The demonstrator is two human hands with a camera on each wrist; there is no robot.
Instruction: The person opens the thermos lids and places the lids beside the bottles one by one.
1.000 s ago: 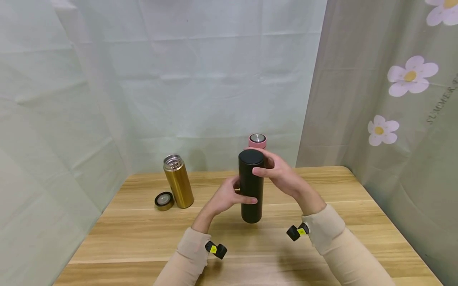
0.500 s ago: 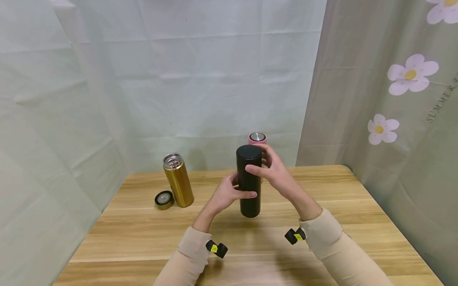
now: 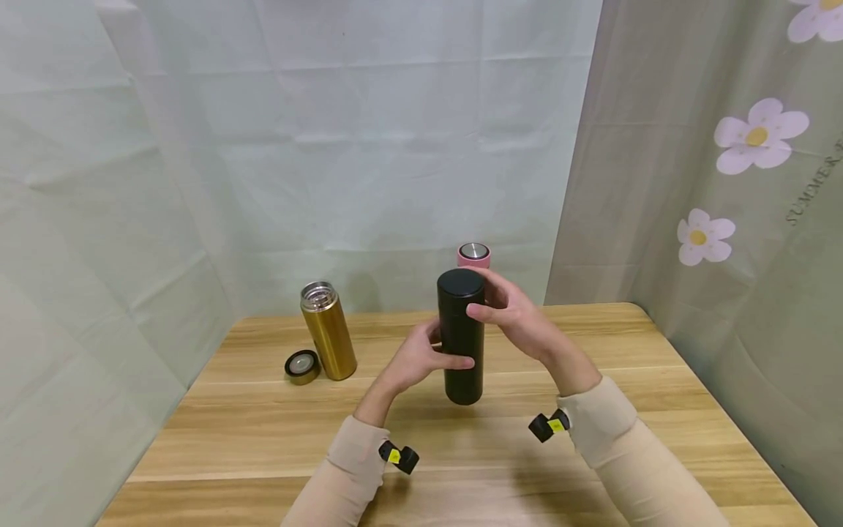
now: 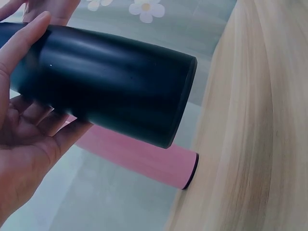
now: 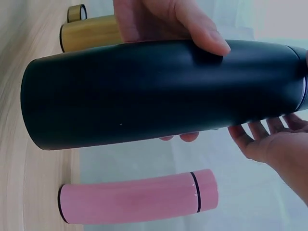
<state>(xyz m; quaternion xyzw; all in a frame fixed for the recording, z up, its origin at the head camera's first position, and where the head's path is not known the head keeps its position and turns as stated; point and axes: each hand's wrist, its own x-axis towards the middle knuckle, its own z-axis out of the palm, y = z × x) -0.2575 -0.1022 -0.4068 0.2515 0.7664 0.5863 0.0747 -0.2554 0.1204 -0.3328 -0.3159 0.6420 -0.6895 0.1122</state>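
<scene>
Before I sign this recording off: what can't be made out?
Head: most of the pink bottle, behind the black bottle and right hand.
Head: whether the gold bottle holds anything; its mouth shows too small.
Left wrist: the black bottle's top end, cut by the left edge.
Right wrist: the gold bottle's mouth, behind the left hand.

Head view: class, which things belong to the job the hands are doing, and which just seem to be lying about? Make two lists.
Belong to the job:
Black bottle, held in both hands
Left hand, gripping its body
Right hand, gripping near its top

Probably just lying about:
Gold bottle, standing open
Gold lid, beside it
Pink bottle, behind the black one
</scene>
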